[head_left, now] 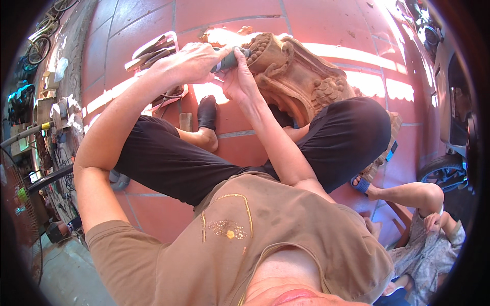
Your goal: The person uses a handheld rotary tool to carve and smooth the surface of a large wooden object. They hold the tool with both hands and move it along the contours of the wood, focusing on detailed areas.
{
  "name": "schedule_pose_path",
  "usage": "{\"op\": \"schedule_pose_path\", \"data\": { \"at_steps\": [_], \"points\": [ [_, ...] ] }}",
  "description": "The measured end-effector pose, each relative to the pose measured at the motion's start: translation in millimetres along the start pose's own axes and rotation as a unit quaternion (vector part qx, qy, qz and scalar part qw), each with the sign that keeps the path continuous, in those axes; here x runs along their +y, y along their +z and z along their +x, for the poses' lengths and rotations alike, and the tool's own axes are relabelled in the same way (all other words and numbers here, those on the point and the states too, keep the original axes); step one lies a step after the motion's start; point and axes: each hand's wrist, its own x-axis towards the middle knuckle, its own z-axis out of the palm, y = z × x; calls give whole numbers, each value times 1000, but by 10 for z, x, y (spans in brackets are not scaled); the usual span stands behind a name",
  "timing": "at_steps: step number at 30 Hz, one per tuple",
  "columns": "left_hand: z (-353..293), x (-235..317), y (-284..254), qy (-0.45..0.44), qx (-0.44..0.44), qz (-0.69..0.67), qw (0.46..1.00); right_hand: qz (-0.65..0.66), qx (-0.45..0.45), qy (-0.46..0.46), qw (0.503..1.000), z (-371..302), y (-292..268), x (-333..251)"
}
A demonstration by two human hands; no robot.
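Far left: cluttered bench (48,109) with small boxes, green and yellow bits. Next, pink tray (153,51) of tools on red tiled floor (138,25). Left hand (191,64) wrapped tight round grey-green power tool (228,60). Right hand (236,79) pinching same tool near its tip. Tip against brown carved wood piece (296,71), leaning on black trouser leg (347,137). Far right: another person's knee (426,196)

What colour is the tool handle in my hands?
Grey-green; the rotary tool handle shows best in the head view, against the reddish-brown wood carving.
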Motion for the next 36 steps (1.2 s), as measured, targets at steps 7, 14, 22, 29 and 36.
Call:
{"op": "schedule_pose_path", "data": {
  "at_steps": [7, 14, 22, 29, 36],
  "points": [
    [-25, 21, -97, -28, -11, 7, 1000, -8, -21, 4, 1000, 47, -8, -19],
    [62, 14, -60, -2, 26, -6, 1000, -32, 7, -8, 999, 49, -10, -168],
    [59, 43, -71, -16, 0, -18, 1000, -25, -2, -4, 1000, 64, -63, -118],
    [6, 11, -48, -2, -13, -22, 1000, -9, -5, 20, 1000, 45, -73, 11],
    [7, 38, -94, 6, -14, -2, 1000, -10, 2, 17, 1000, 12, -4, -8]
  ]
}}
